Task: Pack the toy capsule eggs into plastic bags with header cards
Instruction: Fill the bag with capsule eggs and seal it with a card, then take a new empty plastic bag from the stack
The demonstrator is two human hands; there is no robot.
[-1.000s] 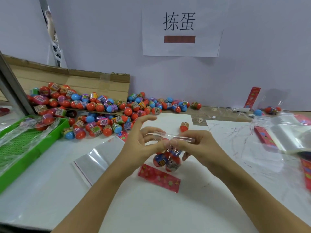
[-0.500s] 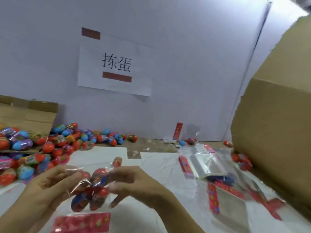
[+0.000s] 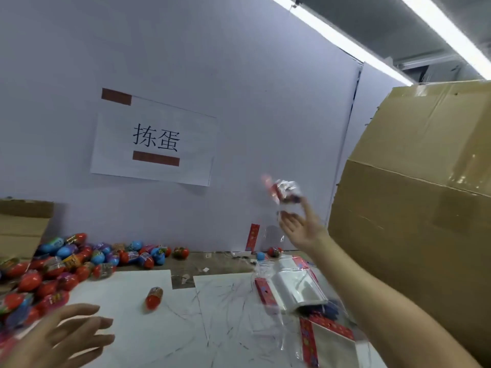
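Head view, as I see it from my remote station: a filled bag of capsule eggs [image 3: 284, 191], blurred, hangs in mid-air above the right hand [image 3: 299, 229], whose fingers are spread apart with the palm up; I cannot tell whether a fingertip touches the bag. Just to the right stands a large cardboard box [image 3: 414, 208]. My view shows the left hand [image 3: 66, 338] low at the left edge, fingers loose and apart, holding nothing. Loose capsule eggs [image 3: 87, 258] are heaped at the counter's [image 3: 159, 341] left, with one single egg [image 3: 153, 298] lying apart on the white surface. Empty plastic bags [image 3: 297, 288] with red header cards [image 3: 264, 290] lie near the box.
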